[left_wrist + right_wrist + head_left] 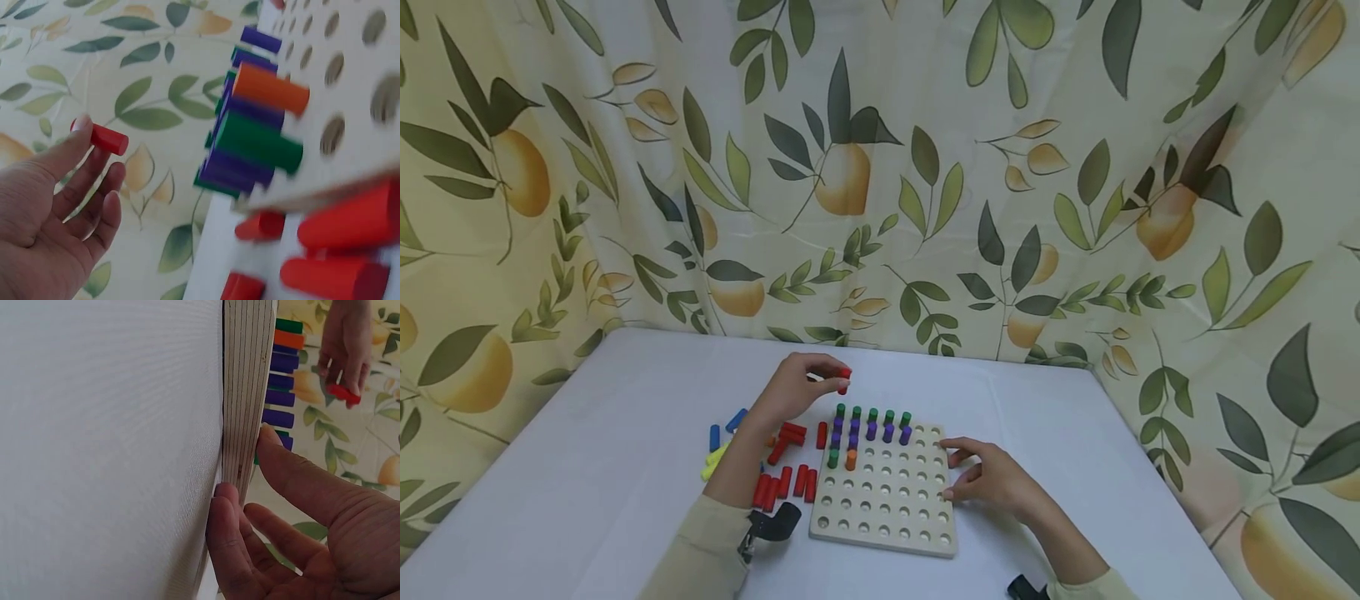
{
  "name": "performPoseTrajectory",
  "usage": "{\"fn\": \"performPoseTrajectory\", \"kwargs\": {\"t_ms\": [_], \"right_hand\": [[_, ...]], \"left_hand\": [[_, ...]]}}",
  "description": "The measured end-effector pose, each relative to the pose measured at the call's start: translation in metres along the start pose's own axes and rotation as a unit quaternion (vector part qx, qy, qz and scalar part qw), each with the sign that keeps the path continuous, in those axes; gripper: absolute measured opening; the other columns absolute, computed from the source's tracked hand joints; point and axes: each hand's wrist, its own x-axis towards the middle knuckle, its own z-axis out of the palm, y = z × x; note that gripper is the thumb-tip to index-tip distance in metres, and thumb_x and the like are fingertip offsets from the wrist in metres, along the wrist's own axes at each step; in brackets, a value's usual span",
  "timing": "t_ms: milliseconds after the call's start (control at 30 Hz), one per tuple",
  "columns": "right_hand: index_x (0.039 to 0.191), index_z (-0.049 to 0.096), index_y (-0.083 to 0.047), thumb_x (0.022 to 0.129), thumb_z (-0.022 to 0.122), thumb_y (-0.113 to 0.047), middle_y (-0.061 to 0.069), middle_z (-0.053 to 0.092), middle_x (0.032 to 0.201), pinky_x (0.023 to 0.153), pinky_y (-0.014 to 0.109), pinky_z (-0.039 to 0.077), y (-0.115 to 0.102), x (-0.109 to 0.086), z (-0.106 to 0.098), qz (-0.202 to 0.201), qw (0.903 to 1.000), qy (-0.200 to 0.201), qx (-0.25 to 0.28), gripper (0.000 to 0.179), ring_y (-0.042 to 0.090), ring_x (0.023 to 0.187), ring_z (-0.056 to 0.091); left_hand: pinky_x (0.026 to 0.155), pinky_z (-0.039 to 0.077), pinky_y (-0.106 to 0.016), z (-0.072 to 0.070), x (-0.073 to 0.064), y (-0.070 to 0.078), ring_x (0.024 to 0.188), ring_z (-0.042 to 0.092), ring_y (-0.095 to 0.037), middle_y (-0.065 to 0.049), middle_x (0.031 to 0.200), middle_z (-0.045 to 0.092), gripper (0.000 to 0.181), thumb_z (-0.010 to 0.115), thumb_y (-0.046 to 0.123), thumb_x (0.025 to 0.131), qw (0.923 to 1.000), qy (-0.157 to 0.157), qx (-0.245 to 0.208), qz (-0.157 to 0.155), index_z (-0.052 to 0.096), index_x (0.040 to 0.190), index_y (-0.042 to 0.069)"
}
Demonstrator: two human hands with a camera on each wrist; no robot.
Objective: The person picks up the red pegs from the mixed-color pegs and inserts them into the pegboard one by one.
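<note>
Cream curtain (880,242), fruit-and-leaf print, soft folds; white tabletop (587,467), muted light

Component positions

Pegboard (883,508) rests on table (587,467), curtain (880,242) behind. Standing pegs (871,431): rear-left section. Loose pegs (786,482): left of board. Left hand (795,385) holds one peg (111,140) near rear-left corner. Right hand (992,477) touches right edge.

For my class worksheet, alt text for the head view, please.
A person's left hand holds a red peg near the far left corner of a pegboard while the right hand touches its right edge. Green pegs, purple pegs and one orange peg stand in it; loose red pegs and blue pegs lie to its left on a white table.
</note>
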Motion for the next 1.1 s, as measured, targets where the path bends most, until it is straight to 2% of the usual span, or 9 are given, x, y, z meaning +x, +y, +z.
{"fn": "performPoseTrajectory", "kwargs": {"t_ms": [100, 400, 567, 733, 967, 1100], "right_hand": [[0.141, 0.061, -0.007, 0.072, 0.093, -0.002, 0.007, 0.063, 0.109, 0.066, 0.034, 0.051, 0.0, 0.0, 0.0, -0.001, 1.0, -0.001, 0.002, 0.076, 0.02, 0.078, 0.066], [0.141, 0.061, -0.008, 0.072, 0.093, -0.003, 0.007, 0.063, 0.109, 0.067, 0.035, 0.051, 0.0, 0.0, 0.0, 0.002, 1.0, 0.001, -0.003, 0.076, 0.019, 0.079, 0.066], [0.14, 0.062, -0.009, 0.073, 0.093, -0.004, 0.006, 0.063, 0.109, 0.067, 0.035, 0.051, -0.001, 0.0, -0.001, 0.004, 1.0, 0.0, -0.007, 0.075, 0.019, 0.078, 0.066], [0.14, 0.061, -0.009, 0.073, 0.093, -0.005, 0.007, 0.063, 0.109, 0.067, 0.035, 0.051, 0.001, 0.0, -0.001, 0.003, 1.0, -0.005, -0.004, 0.075, 0.019, 0.079, 0.066], [0.141, 0.061, -0.007, 0.074, 0.093, -0.006, 0.008, 0.063, 0.11, 0.067, 0.034, 0.051, 0.003, 0.0, -0.002, -0.007, 0.9999, -0.011, -0.002, 0.074, 0.02, 0.078, 0.066], [0.141, 0.06, -0.006, 0.075, 0.092, -0.004, 0.009, 0.063, 0.11, 0.066, 0.033, 0.051, 0.003, 0.0, -0.002, -0.017, 0.9998, -0.013, -0.001, 0.073, 0.02, 0.078, 0.067]], "left_hand": [[0.085, 0.054, -0.04, 0.01, 0.004, 0.005, 0.096, 0.066, -0.02, 0.006, 0.096, 0.074, 0.013, 0.078, 0.016, 0.095, 0.9999, -0.008, -0.006, 0.004, 0.08, 0.108, 0.016], [0.082, 0.055, -0.038, 0.038, 0.012, 0.019, 0.095, 0.068, -0.025, 0.005, 0.097, 0.074, 0.013, 0.078, 0.014, 0.095, 0.9991, -0.035, -0.01, 0.022, 0.079, 0.108, 0.013], [0.08, 0.055, -0.037, 0.051, 0.016, 0.024, 0.094, 0.068, -0.025, 0.005, 0.097, 0.074, 0.014, 0.077, 0.015, 0.095, 0.9989, -0.041, -0.007, 0.02, 0.079, 0.109, 0.012], [0.081, 0.054, -0.037, 0.065, 0.018, 0.027, 0.095, 0.067, -0.026, 0.006, 0.096, 0.073, 0.013, 0.077, 0.015, 0.096, 0.999, -0.043, -0.003, 0.007, 0.079, 0.108, 0.012], [0.08, 0.053, -0.037, 0.081, 0.021, 0.026, 0.095, 0.066, -0.025, 0.006, 0.095, 0.073, 0.012, 0.077, 0.014, 0.096, 0.999, -0.044, -0.01, 0.003, 0.079, 0.107, 0.012], [0.084, 0.052, -0.039, 0.087, 0.022, 0.027, 0.094, 0.065, -0.019, 0.006, 0.095, 0.074, 0.012, 0.077, 0.014, 0.096, 0.9989, -0.045, 0.0, 0.008, 0.08, 0.107, 0.011]]}}
